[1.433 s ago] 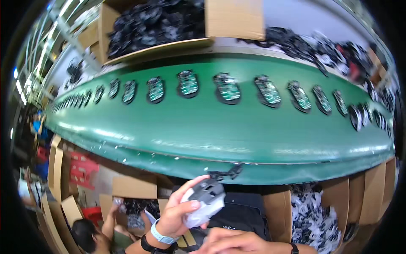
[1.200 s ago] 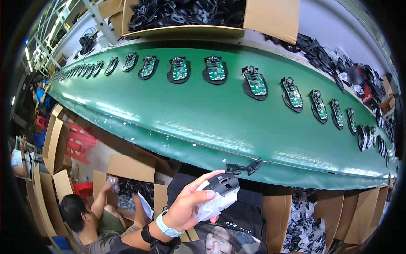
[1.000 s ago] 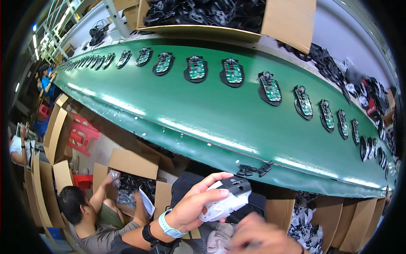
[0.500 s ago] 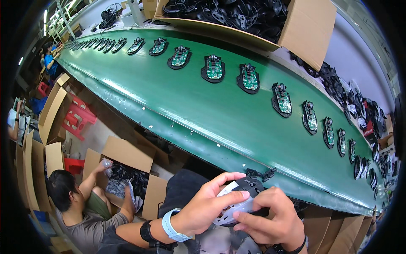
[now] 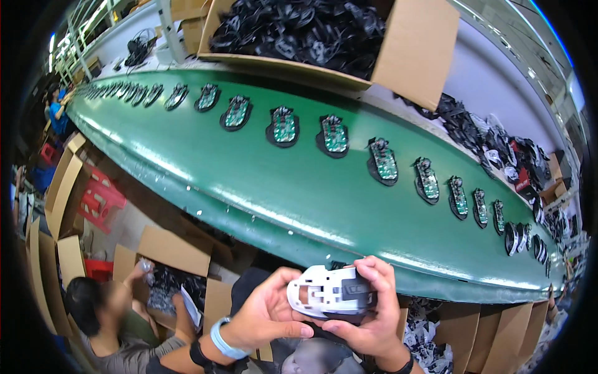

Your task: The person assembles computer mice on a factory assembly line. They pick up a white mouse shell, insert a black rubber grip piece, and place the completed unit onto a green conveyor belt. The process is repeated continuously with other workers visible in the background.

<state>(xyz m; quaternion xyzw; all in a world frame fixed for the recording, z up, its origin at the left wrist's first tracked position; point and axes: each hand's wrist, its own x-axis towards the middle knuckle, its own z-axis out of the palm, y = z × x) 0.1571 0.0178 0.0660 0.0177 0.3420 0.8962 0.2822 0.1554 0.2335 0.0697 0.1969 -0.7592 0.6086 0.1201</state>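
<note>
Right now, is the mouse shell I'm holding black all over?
No, the mouse shell is white at its left end, with dark parts toward the right.

Circuit boards (image 5: 284, 128) lie along the bench (image 5: 268, 181) between a carton (image 5: 418, 56) and the hands (image 5: 379, 321).

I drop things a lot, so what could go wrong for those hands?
The white-and-dark mouse shell is in the right hand, with the left hand cupped at its other end, so it might slip and fall. A small black plastic part lies close behind it, near the edge of the green work surface, so it could get knocked off.
</note>
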